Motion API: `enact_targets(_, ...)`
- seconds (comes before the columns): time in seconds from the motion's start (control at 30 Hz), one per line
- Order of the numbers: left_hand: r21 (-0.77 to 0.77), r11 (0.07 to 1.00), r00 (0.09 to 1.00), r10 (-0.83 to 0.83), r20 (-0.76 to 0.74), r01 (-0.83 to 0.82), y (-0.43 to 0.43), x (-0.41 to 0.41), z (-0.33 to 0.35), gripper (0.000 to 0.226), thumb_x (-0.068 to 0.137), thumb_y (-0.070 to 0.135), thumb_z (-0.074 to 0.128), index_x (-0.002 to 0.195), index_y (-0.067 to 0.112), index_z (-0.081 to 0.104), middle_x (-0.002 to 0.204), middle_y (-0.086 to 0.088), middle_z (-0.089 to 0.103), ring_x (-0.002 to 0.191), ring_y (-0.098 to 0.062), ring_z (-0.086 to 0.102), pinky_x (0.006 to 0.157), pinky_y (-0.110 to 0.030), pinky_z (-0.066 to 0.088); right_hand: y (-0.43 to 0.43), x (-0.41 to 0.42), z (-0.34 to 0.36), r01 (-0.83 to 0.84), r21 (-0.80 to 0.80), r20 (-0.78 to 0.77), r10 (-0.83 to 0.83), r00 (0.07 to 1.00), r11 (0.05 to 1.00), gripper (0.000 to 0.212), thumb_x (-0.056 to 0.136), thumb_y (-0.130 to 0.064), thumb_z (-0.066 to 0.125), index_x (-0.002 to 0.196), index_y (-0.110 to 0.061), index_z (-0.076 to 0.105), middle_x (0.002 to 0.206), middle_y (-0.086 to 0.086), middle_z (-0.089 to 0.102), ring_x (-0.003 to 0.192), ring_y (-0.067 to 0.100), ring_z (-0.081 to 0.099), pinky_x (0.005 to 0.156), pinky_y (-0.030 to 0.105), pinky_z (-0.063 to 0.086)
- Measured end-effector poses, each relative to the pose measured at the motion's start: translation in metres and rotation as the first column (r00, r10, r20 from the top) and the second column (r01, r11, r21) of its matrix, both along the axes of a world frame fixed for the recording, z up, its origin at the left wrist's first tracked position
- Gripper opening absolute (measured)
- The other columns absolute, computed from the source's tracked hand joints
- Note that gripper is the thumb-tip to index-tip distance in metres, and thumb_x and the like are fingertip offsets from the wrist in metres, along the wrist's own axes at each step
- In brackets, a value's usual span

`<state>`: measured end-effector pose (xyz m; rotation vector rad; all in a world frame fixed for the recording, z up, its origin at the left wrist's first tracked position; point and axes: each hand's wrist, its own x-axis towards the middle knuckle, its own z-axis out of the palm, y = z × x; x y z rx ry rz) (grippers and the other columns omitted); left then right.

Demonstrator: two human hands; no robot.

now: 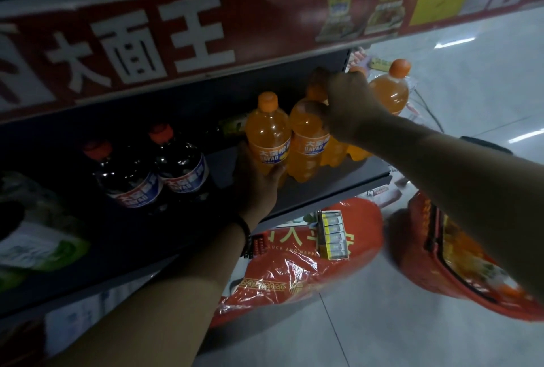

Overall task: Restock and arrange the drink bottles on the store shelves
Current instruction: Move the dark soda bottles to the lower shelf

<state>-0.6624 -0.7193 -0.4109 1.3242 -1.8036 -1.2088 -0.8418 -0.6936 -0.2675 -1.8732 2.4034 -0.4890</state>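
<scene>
Several orange soda bottles stand on a dark grey shelf (338, 184). My left hand (257, 184) grips the lower body of the leftmost orange bottle (268, 131). My right hand (350, 104) reaches over the row and grips the neck of the second orange bottle (306, 137). Another orange bottle (390, 91) stands at the shelf's right end, behind my right hand. Two dark cola bottles (153, 172) with orange caps stand further left on the same shelf.
A red banner (176, 43) with white characters fronts the shelf above. Red plastic-wrapped packages (294, 266) and a small yellow-white box (332, 234) lie below on the tiled floor (382, 322). A second red bag (441, 263) lies right. Green-white packs (35, 249) sit far left.
</scene>
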Motion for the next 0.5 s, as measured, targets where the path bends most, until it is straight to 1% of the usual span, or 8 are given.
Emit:
enact_targets(0.1, 0.025, 1.000, 1.000, -0.016, 0.012, 0.016, -0.002, 0.003, -0.006, 0.105, 0.090, 0.034, 0.080, 0.166, 0.022, 0.008, 0.168, -0.007, 0.031, 0.152, -0.023, 0.034, 0.119, -0.034, 0.030, 0.005, 0.002, -0.006, 0.028, -0.096, 0.012, -0.027, 1.000, 0.995, 0.040, 0.099, -0.036, 0.069, 0.131, -0.014, 0.058, 0.109, 0.008, 0.068, 0.095, 0.023, 0.064, 0.078, 0.025, 0.041)
enact_targets(0.17, 0.031, 0.998, 0.998, -0.056, 0.009, 0.056, -0.004, 0.013, -0.008, 0.104, 0.086, 0.044, 0.081, 0.164, 0.028, 0.014, 0.165, -0.003, 0.037, 0.147, -0.019, 0.041, 0.121, -0.043, 0.036, 0.013, 0.013, -0.013, 0.102, -0.227, 0.122, -0.076, 0.990, 0.968, 0.044, 0.099, -0.034, 0.069, 0.134, -0.012, 0.054, 0.126, 0.011, 0.065, 0.107, 0.016, 0.058, 0.079, 0.011, 0.037)
enact_targets(0.2, 0.023, 0.997, 0.997, -0.070, 0.046, 0.069, -0.003, 0.023, -0.009, 0.102, 0.087, 0.043, 0.080, 0.164, 0.028, 0.016, 0.166, -0.002, 0.037, 0.148, -0.019, 0.041, 0.120, -0.042, 0.038, 0.022, 0.023, -0.017, 0.130, -0.310, 0.161, -0.083, 0.983, 0.942, 0.043, 0.099, -0.031, 0.067, 0.135, -0.011, 0.052, 0.130, 0.012, 0.060, 0.109, 0.010, 0.051, 0.079, 0.004, 0.035)
enact_targets(0.27, -0.012, 0.999, 0.982, -0.043, 0.184, 0.046, 0.002, 0.049, -0.011, 0.090, 0.095, 0.035, 0.075, 0.165, 0.025, 0.019, 0.168, -0.004, 0.034, 0.152, -0.022, 0.036, 0.116, -0.036, 0.037, 0.044, 0.048, -0.030, 0.110, -0.444, 0.183, -0.030, 0.983, 0.889, 0.035, 0.099, -0.021, 0.062, 0.131, -0.008, 0.053, 0.129, 0.013, 0.054, 0.107, 0.006, 0.045, 0.082, 0.004, 0.039)
enact_targets(0.33, -0.023, 0.997, 0.961, -0.064, 0.269, 0.073, 0.016, 0.083, -0.016, 0.075, 0.101, 0.029, 0.067, 0.164, 0.022, 0.026, 0.164, -0.006, 0.040, 0.150, -0.025, 0.042, 0.110, -0.033, 0.043, 0.063, 0.085, -0.051, 0.012, -0.398, 0.210, 0.078, 0.975, 0.917, 0.026, 0.097, -0.020, 0.056, 0.122, -0.010, 0.057, 0.123, 0.010, 0.055, 0.096, 0.012, 0.053, 0.077, 0.019, 0.049)
enact_targets(0.4, 0.025, 0.988, 0.948, -0.153, 0.279, 0.152, 0.029, 0.117, -0.025, 0.067, 0.104, 0.025, 0.061, 0.162, 0.025, 0.028, 0.159, -0.003, 0.046, 0.144, -0.023, 0.050, 0.098, -0.020, 0.044, 0.066, 0.122, -0.074, -0.118, -0.261, 0.253, 0.186, 0.949, 0.958, 0.028, 0.098, -0.023, 0.055, 0.124, -0.012, 0.059, 0.123, 0.009, 0.058, 0.091, 0.021, 0.063, 0.068, 0.030, 0.053)
enact_targets(0.47, 0.019, 0.975, 0.916, -0.215, 0.339, 0.222, 0.030, 0.146, -0.036, 0.067, 0.105, 0.024, 0.058, 0.163, 0.030, 0.025, 0.158, 0.001, 0.045, 0.141, -0.019, 0.051, 0.093, -0.015, 0.043, 0.050, 0.151, -0.097, -0.178, -0.118, 0.316, 0.207, 0.926, 0.977, 0.035, 0.099, -0.013, 0.061, 0.133, -0.012, 0.058, 0.129, 0.010, 0.060, 0.101, 0.026, 0.067, 0.073, 0.028, 0.050)
enact_targets(0.5, -0.009, 0.966, 0.900, -0.238, 0.365, 0.259, 0.027, 0.158, -0.040, 0.069, 0.105, 0.023, 0.058, 0.163, 0.032, 0.023, 0.160, 0.002, 0.044, 0.141, -0.017, 0.050, 0.094, -0.016, 0.044, 0.036, 0.161, -0.108, -0.151, -0.054, 0.372, 0.161, 0.914, 0.987, 0.044, 0.097, -0.007, 0.062, 0.140, -0.012, 0.054, 0.137, 0.011, 0.057, 0.113, 0.026, 0.065, 0.079, 0.027, 0.050)
